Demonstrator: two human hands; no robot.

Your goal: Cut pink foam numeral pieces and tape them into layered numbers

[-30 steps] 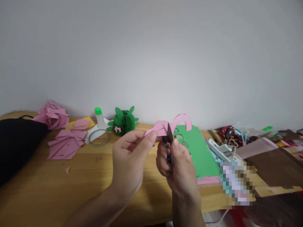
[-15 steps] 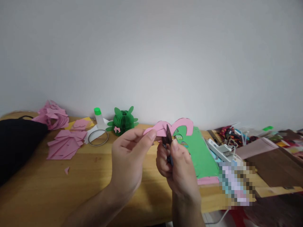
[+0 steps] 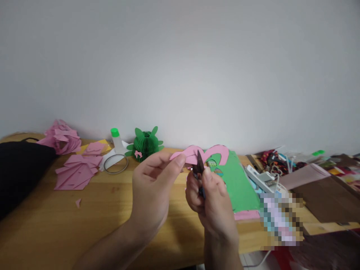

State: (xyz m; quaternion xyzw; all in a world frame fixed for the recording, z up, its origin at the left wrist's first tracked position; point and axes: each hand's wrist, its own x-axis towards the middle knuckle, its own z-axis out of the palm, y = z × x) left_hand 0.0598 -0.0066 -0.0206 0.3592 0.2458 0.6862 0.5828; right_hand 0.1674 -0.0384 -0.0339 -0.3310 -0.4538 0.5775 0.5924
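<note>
Between thumb and fingers, my left hand (image 3: 153,180) pinches the left end of a curved pink paper piece (image 3: 216,152). My right hand (image 3: 210,198) is closed round dark scissors (image 3: 200,161), whose blades point up and lie at the middle of the paper. The paper's right part arches past the blades. Below and behind it lies a green sheet (image 3: 242,183) with oval cut-outs. A green pleated paper cactus (image 3: 146,144) with a small pink bow stands beyond my left hand.
Folded pink papers (image 3: 77,172), a glue bottle (image 3: 116,138), a ring (image 3: 116,164) and a black cloth (image 3: 22,168) are on the left. On the right are a white power strip (image 3: 261,180), a brown sheet (image 3: 329,198) and mixed craft scraps.
The right arch of the pink paper has dipped slightly. Both hands keep their hold, with the scissors almost in the same place.
</note>
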